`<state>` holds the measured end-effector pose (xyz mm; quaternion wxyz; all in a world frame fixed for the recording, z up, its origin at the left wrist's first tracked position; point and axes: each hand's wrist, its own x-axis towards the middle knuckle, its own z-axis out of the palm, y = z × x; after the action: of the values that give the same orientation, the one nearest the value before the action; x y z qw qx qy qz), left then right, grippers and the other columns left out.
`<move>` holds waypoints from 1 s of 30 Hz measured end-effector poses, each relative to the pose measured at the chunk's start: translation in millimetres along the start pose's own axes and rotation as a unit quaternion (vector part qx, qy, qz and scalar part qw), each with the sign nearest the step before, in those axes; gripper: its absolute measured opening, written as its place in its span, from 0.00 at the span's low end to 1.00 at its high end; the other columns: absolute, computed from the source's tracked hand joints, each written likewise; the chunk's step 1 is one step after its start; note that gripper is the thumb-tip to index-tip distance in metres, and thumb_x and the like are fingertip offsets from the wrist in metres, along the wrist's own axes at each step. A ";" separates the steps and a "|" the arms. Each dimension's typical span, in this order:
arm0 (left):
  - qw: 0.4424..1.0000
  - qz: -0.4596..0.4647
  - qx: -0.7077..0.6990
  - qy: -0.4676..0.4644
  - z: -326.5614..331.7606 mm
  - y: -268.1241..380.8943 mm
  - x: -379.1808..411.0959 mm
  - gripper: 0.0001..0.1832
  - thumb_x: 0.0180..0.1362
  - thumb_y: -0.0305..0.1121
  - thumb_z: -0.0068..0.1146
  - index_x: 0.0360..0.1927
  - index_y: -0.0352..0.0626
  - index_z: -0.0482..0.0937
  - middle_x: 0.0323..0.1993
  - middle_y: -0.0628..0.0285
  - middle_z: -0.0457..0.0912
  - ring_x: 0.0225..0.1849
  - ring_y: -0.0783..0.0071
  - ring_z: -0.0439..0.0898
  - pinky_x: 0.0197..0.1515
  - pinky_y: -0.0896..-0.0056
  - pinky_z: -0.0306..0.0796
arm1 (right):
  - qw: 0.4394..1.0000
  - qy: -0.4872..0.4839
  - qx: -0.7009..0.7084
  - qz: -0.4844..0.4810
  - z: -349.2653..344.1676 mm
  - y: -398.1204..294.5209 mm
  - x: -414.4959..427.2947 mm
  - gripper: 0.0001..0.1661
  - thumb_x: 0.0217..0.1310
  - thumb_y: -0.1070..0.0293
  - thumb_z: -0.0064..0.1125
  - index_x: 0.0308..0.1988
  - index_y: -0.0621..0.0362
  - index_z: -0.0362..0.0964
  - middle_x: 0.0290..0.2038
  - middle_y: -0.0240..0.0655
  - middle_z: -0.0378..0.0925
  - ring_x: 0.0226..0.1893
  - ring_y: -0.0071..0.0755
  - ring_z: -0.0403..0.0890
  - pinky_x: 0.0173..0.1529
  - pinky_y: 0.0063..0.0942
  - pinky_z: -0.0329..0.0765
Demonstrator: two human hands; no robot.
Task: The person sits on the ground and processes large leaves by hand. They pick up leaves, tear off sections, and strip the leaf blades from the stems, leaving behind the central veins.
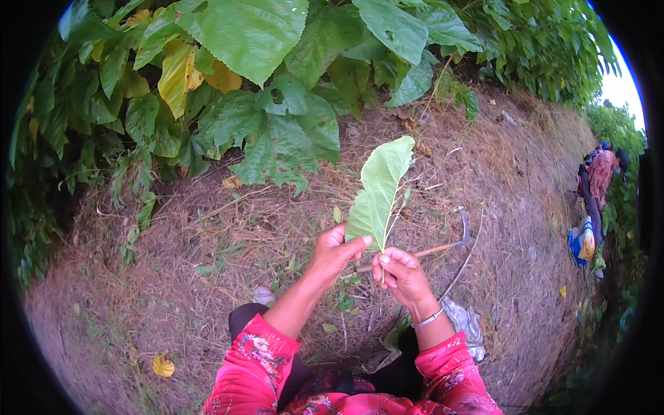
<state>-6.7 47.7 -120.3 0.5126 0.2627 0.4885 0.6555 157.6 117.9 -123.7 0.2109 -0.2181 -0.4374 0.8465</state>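
Note:
A large green leaf point(381, 189), torn along its right side, is held up between my two hands. My left hand point(340, 249) pinches its lower left edge between thumb and fingers. With its fingertips, my right hand point(398, 270) grips the leaf's stem, which pokes out below the thumb; a metal bangle circles that wrist. Beyond the right hand, on the dry grass, lies a sickle point(463, 228) with a curved blade and a wooden handle, partly hidden behind the hands.
Leafy green branches point(280, 124) hang over the ground ahead and to the left. A crumpled plastic sheet or bag point(464, 324) lies by my right forearm, near a thin stick point(463, 267). Far right, another person point(599, 181) bends beside a blue and white bag point(581, 241).

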 end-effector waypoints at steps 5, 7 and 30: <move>0.999 0.010 -0.020 -0.030 6.6 4.5 -4.7 0.10 0.53 0.31 0.62 0.38 0.41 0.79 0.32 0.67 0.81 0.32 0.84 0.75 0.34 0.80 0.68 | 0.995 0.043 -0.079 -0.045 2.2 1.8 1.1 0.11 0.66 0.65 0.49 0.34 0.61 0.72 0.20 0.33 0.74 0.13 0.14 0.61 0.20 0.14 0.64; 0.997 0.018 -0.022 -0.078 4.9 -1.3 -4.9 0.09 0.53 0.31 0.61 0.37 0.41 0.79 0.31 0.67 0.81 0.32 0.83 0.76 0.34 0.80 0.68 | 0.993 0.047 -0.093 -0.052 2.1 1.7 1.9 0.11 0.66 0.65 0.48 0.34 0.61 0.72 0.19 0.33 0.74 0.12 0.14 0.62 0.18 0.13 0.63; 0.979 0.110 -0.133 0.105 -47.8 23.4 10.6 0.03 0.55 0.26 0.55 0.32 0.39 0.75 0.26 0.64 0.78 0.24 0.81 0.73 0.27 0.80 0.68 | 0.995 0.069 -0.060 -0.048 0.5 2.5 -0.7 0.11 0.65 0.65 0.50 0.32 0.61 0.72 0.19 0.34 0.75 0.11 0.15 0.62 0.17 0.14 0.62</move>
<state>-60.4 39.9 -119.1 0.4139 0.1736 0.4160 0.7909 157.5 115.8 -125.4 0.2676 -0.2665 -0.4819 0.7906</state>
